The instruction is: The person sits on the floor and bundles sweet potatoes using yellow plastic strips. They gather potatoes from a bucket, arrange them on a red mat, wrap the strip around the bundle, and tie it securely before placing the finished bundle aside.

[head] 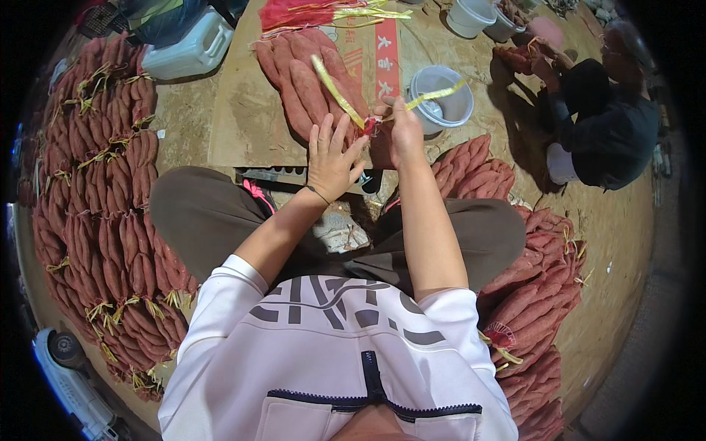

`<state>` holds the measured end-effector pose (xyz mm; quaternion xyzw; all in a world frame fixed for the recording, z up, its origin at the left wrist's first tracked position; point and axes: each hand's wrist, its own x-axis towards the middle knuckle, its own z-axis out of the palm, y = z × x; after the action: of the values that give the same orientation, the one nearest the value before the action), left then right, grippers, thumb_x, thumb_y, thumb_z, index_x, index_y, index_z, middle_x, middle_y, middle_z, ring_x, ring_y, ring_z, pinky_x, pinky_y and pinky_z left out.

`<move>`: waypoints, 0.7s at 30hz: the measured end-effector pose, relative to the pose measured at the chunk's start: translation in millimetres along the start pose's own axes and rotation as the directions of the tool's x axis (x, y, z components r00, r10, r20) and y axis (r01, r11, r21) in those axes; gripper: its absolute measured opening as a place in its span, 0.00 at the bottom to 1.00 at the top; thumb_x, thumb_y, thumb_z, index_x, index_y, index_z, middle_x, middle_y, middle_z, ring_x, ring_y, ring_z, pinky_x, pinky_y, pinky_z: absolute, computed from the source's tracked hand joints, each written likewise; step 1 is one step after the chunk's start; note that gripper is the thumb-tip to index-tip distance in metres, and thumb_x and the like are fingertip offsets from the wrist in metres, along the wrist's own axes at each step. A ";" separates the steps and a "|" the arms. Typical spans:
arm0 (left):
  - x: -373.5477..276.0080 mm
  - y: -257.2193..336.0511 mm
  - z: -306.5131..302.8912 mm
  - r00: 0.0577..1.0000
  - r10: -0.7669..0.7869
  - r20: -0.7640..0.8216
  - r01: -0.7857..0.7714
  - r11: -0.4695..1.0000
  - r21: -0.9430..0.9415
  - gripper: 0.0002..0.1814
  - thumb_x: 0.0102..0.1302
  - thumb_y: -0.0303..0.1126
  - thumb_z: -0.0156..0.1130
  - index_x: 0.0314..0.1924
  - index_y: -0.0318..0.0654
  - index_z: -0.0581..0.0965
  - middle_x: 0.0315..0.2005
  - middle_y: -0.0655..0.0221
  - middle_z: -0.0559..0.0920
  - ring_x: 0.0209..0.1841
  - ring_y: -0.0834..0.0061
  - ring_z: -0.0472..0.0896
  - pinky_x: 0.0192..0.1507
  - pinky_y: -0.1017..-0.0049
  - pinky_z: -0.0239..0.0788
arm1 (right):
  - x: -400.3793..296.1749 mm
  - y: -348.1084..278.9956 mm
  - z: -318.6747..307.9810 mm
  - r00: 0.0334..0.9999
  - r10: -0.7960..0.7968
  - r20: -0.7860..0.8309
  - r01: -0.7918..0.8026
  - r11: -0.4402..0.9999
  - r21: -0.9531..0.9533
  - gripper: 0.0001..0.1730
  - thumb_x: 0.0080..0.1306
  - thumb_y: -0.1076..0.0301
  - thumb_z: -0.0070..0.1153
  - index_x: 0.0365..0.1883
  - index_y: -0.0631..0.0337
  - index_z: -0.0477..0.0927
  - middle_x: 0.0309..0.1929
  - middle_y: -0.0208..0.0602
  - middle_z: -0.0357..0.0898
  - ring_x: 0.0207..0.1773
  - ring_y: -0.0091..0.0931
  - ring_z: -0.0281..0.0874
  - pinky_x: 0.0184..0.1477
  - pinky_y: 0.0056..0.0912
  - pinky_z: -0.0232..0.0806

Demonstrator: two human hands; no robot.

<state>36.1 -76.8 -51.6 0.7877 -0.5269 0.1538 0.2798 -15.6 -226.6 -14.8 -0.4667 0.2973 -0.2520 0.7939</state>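
Observation:
A red mesh bag of sweet potatoes (309, 82) lies on a flattened cardboard sheet (237, 121) before me. Its gathered neck, with a yellow tie strip (337, 91), points towards my hands. My left hand (332, 160) rests with spread fingers at the lower end of the bag, beside the neck. My right hand (405, 129) is closed on the other length of the yellow strip, whose free end sticks out over a clear plastic bucket (468, 113). Empty red mesh bags with yellow strips (309, 14) lie at the sheet's far edge.
Filled bags of sweet potatoes are laid out at left (110, 182) and piled at right (540, 275). A white jerrycan (187, 52) stands at the upper left. Another person (606, 121) sits at the upper right, handling something reddish. More buckets (470, 16) stand at the top.

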 end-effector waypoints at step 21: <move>-21.9 -9.2 2.0 0.996 -0.038 -0.080 0.028 0.992 -0.124 0.42 0.47 0.38 0.69 0.63 0.43 0.62 0.65 0.56 0.57 0.67 0.49 0.53 0.66 0.48 0.42 | -115.2 40.1 -30.5 0.986 -0.027 -0.165 0.079 0.945 0.317 0.16 0.74 0.60 0.35 0.28 0.57 0.63 0.18 0.25 0.54 0.23 0.23 0.54 0.34 0.26 0.58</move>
<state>35.7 -59.1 -67.6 0.7707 -0.5101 0.1487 0.3517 -112.5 -149.1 -35.0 -0.3169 0.3016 -0.3548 0.8263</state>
